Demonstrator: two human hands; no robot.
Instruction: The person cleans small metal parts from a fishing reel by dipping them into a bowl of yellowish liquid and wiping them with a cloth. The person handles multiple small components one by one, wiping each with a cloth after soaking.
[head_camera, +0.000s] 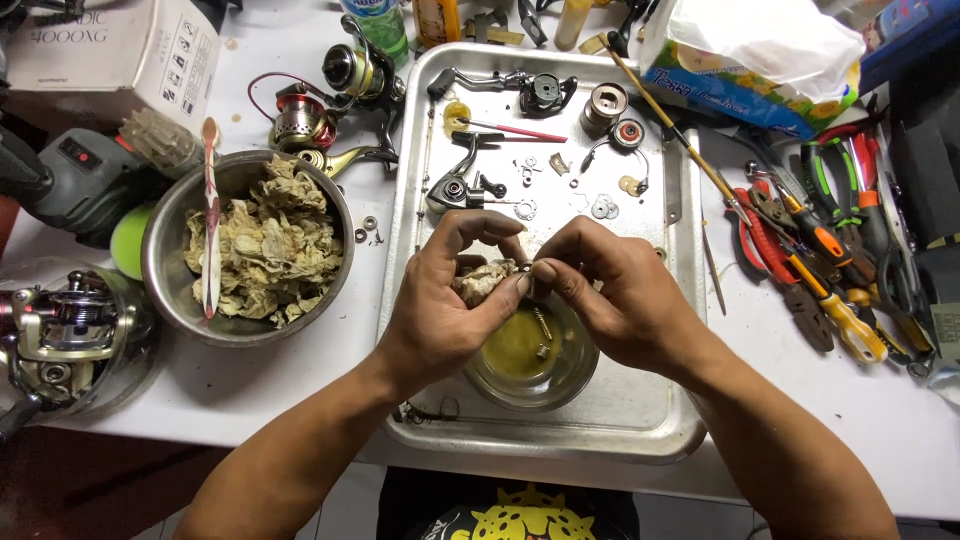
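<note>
A wad of soiled tissue (484, 281) sits pinched in the left hand (445, 300), fingers curled shut around it, just above a glass bowl (530, 355) of yellowish fluid. The right hand (610, 295) closes thumb and forefinger on a small metal part (530, 283), pressed against the wad; the part is too small to identify. A slip of oily fingers could likely drop the part into the bowl, where a screw (543, 323) already lies, or among the loose washers (603, 208) on the steel tray (640, 420). The tray rests on a white table (300, 370), crowded with a pot (160, 270) of used tissue, reels (330, 100) and pliers (800, 260).
</note>
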